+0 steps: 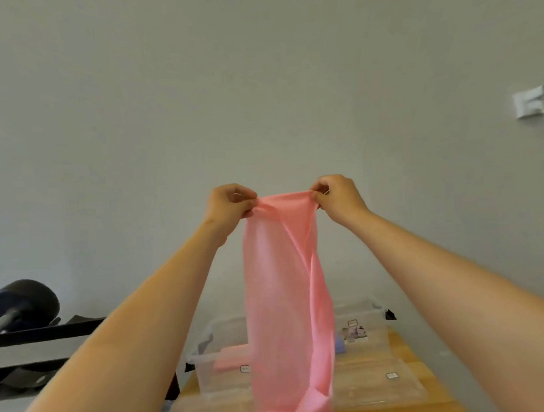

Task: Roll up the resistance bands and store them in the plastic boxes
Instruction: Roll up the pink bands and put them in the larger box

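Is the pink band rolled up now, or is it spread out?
Spread out: the pink band hangs unrolled, its top edge pinched between left hand and right hand.

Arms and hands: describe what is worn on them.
The left hand and right hand are ungloved; the left forearm and right forearm are bare to the frame edge, with no sleeves, watch or bracelet. Rings are too blurred to tell.

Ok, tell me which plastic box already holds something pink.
The left box, beside the hanging band: a pink bundle lies inside it. The right box shows only small printed cards, nothing pink.
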`<action>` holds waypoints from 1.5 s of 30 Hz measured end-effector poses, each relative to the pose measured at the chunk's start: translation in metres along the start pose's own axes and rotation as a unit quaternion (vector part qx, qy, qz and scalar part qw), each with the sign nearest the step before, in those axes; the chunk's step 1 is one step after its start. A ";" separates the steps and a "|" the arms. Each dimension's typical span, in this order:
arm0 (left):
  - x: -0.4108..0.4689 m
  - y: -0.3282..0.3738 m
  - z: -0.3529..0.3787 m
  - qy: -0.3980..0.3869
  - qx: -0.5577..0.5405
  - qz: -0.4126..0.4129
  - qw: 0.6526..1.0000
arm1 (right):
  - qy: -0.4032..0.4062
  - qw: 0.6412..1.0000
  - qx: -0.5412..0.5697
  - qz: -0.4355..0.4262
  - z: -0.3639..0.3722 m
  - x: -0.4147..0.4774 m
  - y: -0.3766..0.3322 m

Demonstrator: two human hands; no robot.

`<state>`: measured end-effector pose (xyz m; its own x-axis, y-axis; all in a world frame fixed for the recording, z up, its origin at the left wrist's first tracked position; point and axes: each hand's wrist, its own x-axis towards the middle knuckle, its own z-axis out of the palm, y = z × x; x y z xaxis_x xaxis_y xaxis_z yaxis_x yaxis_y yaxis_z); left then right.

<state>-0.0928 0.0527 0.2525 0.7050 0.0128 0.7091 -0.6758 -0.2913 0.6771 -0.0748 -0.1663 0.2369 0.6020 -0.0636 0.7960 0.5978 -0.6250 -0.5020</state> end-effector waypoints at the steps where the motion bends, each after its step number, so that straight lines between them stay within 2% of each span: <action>1: 0.003 0.007 -0.002 0.003 0.001 0.011 1.000 | 0.012 1.000 0.005 -0.006 -0.004 0.004 -0.006; 5: 0.012 0.035 -0.008 0.033 -0.019 0.028 0.999 | 0.039 0.998 0.053 -0.016 -0.019 0.014 -0.031; 10: 0.015 0.071 -0.017 0.070 -0.114 0.011 0.991 | 0.023 0.990 0.139 -0.027 -0.043 0.024 -0.059; 13: 0.018 0.086 -0.029 0.069 -0.219 -0.003 0.973 | 0.033 0.947 0.320 0.005 -0.060 0.029 -0.074; 14: 0.018 0.087 -0.033 0.063 -0.242 -0.004 0.968 | 0.035 0.931 0.363 0.014 -0.062 0.030 -0.075; 15: 0.018 0.086 -0.035 0.057 -0.237 -0.002 0.970 | 0.035 0.930 0.364 0.016 -0.062 0.031 -0.075; 19: 0.012 0.060 -0.032 0.042 -0.163 -0.013 0.986 | 0.015 0.970 0.241 0.026 -0.039 0.022 -0.055; 28: 0.000 -0.021 -0.022 0.012 -0.145 -0.122 0.982 | -0.039 0.987 0.143 0.065 0.014 -0.002 0.001; 33: -0.009 -0.075 -0.023 -0.048 -0.052 -0.231 0.970 | -0.081 0.988 0.083 0.097 0.049 -0.018 0.041; 37: -0.011 -0.107 -0.013 -0.028 0.107 -0.172 0.979 | -0.072 0.989 0.074 0.109 0.078 -0.034 0.063; 39: -0.014 -0.126 -0.003 -0.031 0.119 -0.153 0.980 | -0.129 0.982 0.073 0.121 0.092 -0.044 0.071; 41: -0.023 -0.149 0.006 -0.057 0.130 -0.164 0.976 | -0.249 0.958 0.020 0.141 0.105 -0.057 0.084; 43: -0.038 -0.177 0.016 -0.120 0.163 -0.173 0.964 | -0.355 0.916 -0.079 0.170 0.118 -0.074 0.103; 45: -0.059 -0.205 0.028 -0.189 0.196 -0.172 0.947 | -0.403 0.883 -0.145 0.191 0.132 -0.096 0.123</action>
<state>0.0105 0.0848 0.0665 0.9459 -0.1490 0.2883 -0.3116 -0.6658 0.6779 0.0108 -0.1346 0.0537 0.9816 0.1887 0.0285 0.1790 -0.8584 -0.4808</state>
